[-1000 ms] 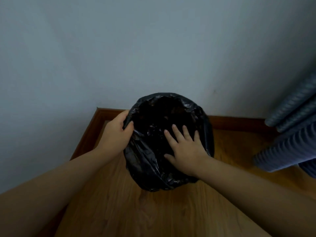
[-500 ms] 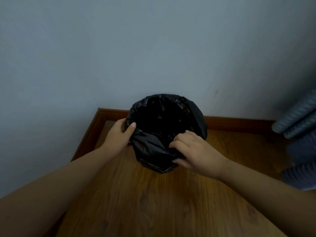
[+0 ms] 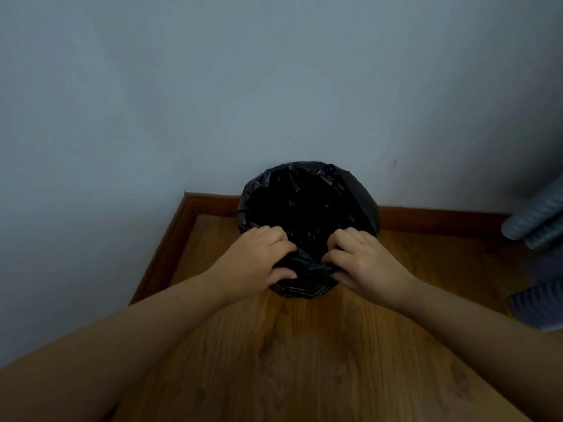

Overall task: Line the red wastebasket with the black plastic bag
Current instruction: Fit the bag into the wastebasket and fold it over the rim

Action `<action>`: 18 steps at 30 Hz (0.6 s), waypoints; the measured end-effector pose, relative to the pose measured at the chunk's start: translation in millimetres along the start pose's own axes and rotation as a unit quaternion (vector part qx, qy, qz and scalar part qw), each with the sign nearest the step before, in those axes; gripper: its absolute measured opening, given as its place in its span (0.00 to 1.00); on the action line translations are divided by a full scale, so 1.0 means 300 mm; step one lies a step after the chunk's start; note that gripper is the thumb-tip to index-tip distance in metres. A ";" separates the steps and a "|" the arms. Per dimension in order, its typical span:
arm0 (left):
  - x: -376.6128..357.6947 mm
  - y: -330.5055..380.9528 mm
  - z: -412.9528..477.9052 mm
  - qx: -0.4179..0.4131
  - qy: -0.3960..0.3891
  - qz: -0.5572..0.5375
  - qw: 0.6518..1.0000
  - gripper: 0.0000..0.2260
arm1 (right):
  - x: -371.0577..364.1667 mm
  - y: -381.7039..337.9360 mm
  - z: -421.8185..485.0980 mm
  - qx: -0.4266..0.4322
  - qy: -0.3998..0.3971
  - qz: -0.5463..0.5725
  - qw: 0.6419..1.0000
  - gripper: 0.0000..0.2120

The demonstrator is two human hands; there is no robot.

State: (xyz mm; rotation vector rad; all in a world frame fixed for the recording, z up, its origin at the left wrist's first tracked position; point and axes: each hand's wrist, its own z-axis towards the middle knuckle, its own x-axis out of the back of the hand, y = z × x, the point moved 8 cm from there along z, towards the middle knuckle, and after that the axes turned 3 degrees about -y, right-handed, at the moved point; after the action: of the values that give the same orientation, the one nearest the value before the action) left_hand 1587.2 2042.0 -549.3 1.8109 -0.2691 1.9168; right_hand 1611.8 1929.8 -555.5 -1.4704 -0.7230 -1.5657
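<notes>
The black plastic bag (image 3: 307, 208) drapes over a round wastebasket that stands on the wooden floor against the wall. The bag covers the basket's rim and sides, so no red shows apart from a tiny speck inside. My left hand (image 3: 259, 263) pinches a fold of the bag at the near rim, on the left. My right hand (image 3: 362, 263) pinches the same near edge on the right. Both hands sit close together with a bunched fold of plastic between them.
A grey-blue wall (image 3: 213, 102) rises right behind the basket, with a brown wooden skirting board (image 3: 441, 220) along its foot and down the left side. A grey ribbed curtain (image 3: 536, 257) hangs at the right edge. Wooden floor (image 3: 304, 360) stretches toward me.
My left hand slid from the basket's left side to the near rim. My right hand came out of the bag's mouth and curled onto the near edge. The view pulled back.
</notes>
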 end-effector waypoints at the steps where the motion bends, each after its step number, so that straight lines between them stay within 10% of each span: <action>1: -0.009 0.005 0.008 -0.007 -0.009 0.003 1.000 0.17 | 0.006 0.013 -0.005 -0.007 0.001 -0.005 1.000 0.09; 18: -0.022 0.017 -0.024 0.020 0.014 0.040 0.999 0.11 | -0.014 -0.037 0.034 0.039 0.003 0.011 0.999 0.09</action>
State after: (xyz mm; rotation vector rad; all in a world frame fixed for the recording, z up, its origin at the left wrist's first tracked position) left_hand 1578.4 2039.4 -555.5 1.8230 -0.2999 2.0157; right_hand 1607.0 1944.7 -556.6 -1.4108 -0.7534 -1.5077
